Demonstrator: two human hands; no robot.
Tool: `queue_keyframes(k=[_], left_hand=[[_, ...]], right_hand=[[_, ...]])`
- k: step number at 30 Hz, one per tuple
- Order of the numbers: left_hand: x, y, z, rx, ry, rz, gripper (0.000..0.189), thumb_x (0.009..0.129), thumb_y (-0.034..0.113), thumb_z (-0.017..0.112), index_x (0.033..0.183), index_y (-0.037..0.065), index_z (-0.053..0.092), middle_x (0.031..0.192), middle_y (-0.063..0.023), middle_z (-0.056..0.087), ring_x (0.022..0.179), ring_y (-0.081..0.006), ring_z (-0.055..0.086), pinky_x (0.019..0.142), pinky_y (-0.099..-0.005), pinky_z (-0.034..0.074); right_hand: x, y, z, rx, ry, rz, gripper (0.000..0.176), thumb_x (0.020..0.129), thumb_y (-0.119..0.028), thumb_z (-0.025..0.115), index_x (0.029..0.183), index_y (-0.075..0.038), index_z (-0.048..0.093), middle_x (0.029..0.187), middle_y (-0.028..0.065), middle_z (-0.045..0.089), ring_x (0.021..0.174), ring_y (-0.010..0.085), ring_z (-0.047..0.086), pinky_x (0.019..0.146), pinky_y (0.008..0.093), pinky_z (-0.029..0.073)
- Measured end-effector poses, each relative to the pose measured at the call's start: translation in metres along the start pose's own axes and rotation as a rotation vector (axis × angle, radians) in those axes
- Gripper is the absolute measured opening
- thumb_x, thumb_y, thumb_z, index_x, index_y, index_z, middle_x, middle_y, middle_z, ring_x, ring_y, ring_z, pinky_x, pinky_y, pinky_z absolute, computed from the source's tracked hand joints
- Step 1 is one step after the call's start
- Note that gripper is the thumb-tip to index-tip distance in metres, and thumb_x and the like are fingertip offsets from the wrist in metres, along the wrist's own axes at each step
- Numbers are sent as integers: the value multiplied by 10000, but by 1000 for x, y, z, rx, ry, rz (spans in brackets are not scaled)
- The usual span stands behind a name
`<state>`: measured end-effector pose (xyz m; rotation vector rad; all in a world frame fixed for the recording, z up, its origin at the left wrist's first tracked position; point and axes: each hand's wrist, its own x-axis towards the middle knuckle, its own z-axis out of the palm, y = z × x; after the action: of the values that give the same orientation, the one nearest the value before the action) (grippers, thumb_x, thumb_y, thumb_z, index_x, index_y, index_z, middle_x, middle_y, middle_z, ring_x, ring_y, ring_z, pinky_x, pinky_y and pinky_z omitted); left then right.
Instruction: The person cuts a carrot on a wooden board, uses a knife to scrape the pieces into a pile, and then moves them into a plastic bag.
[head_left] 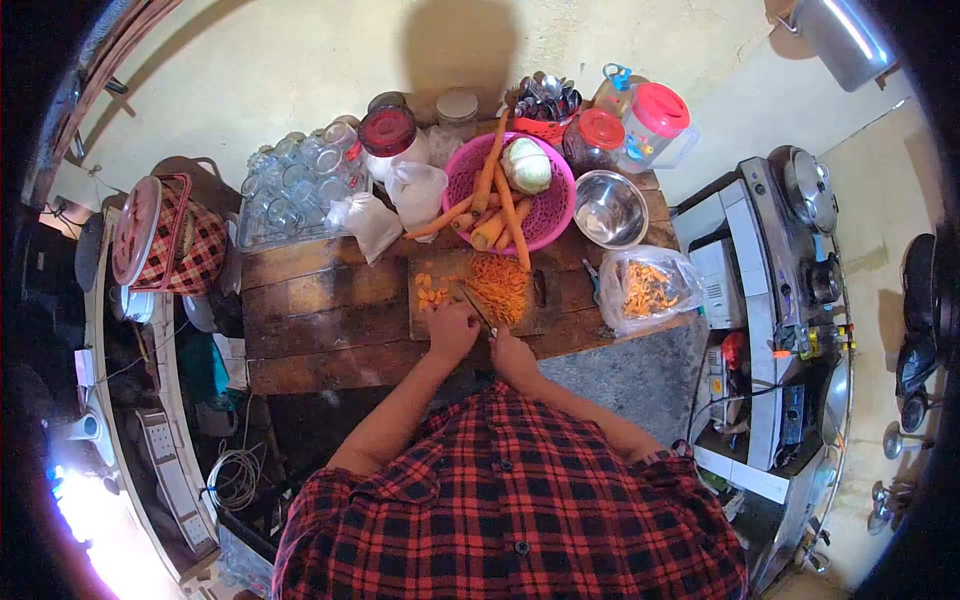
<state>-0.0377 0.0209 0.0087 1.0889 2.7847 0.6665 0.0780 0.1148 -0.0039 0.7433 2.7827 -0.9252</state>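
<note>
A knife (473, 302) is gripped in my right hand (513, 358), its blade pointing up and left across the wooden cutting board (419, 326). My left hand (455, 332) is closed beside the blade, fingertips down at the board; whatever they press is hidden. Carrot slices (431, 289) lie just beyond my left hand. A heap of carrot strips (498, 285) covers the board to the right of the blade. Behind the board stands a pink plastic basket (556, 217) holding several whole carrots (489, 234) and a pale green cabbage (527, 166).
To the right are a steel bowl (612, 209) and a clear plastic bag (681, 286) with carrot strips inside. Glass jars (320, 160) fill a tray at back left, near white bags (366, 222). A gas stove (790, 240) stands at far right.
</note>
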Motion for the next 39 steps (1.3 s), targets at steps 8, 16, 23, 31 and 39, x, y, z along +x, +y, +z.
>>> queue_keyframes(k=[8,16,23,31,39], left_hand=[[-2,0,0,-30,25,23,131,681,218,639,729,97,659,798,-53,638,926,-260,563,820,-464,326],[-6,0,2,4,21,23,169,702,224,629,727,57,645,833,-67,627,939,-265,547,842,-471,327],[-8,1,5,-37,137,51,147,698,192,625,744,55,647,808,-88,616,917,-284,555,857,-490,322],[-9,2,3,-53,47,17,130,714,182,612,745,59,644,836,-87,622,970,-267,539,851,-495,323],[13,14,7,54,10,117,139,718,191,617,810,87,621,880,-63,618,950,-258,542,801,-510,357]], right_hand=[[-2,-2,-4,-44,-77,35,260,905,-237,453,967,12,413,705,253,602,670,436,601,575,517,481],[2,-8,-11,22,-48,39,257,908,-239,447,937,13,404,730,272,597,698,448,595,605,533,472],[-3,-7,-11,38,-57,6,272,911,-231,441,930,37,401,689,271,590,664,445,590,566,525,469],[0,-12,-14,19,-97,41,299,914,-243,434,975,49,408,718,275,595,683,440,593,586,525,466],[-1,4,-34,4,21,72,290,907,-264,446,965,19,430,715,281,585,702,461,580,608,540,455]])
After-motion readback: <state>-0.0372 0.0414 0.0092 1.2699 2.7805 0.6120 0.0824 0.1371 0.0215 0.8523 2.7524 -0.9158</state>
